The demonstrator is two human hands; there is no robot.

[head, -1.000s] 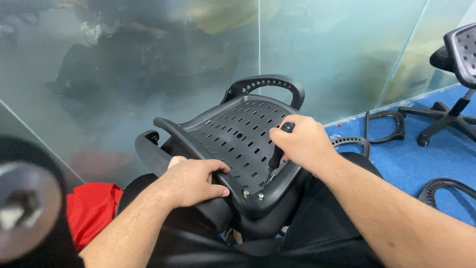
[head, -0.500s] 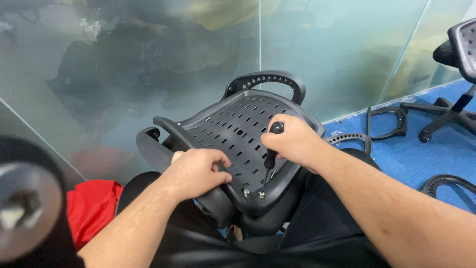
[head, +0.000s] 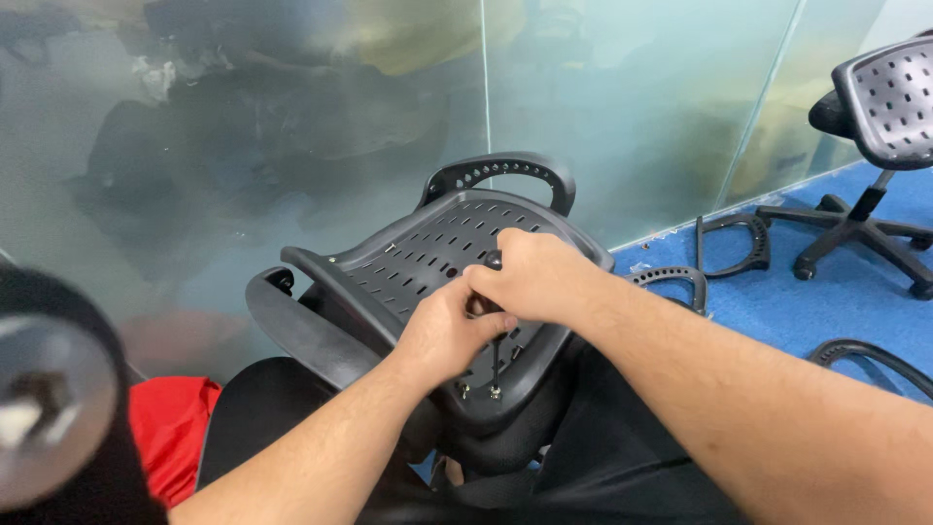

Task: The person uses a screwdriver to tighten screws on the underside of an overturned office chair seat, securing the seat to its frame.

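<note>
Black slotted backrest [head: 428, 258] tilted across the lap, near edge bolted at the bottom. Screwdriver [head: 496, 331] upright against that edge, tip at a bolt. Right hand [head: 535, 277] curled tight over its handle; left hand [head: 452, 335] closed around the shaft below. Loose armrests [head: 729, 238] on blue carpet [head: 836, 311]. Office chair [head: 880, 107] far right. Frosted glass wall [head: 292, 126] behind. Red cloth [head: 170, 428] lower left.

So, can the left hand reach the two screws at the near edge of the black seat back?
Probably yes: the left hand rests just above the screws, nothing lying between; only the screwdriver stands there.
</note>
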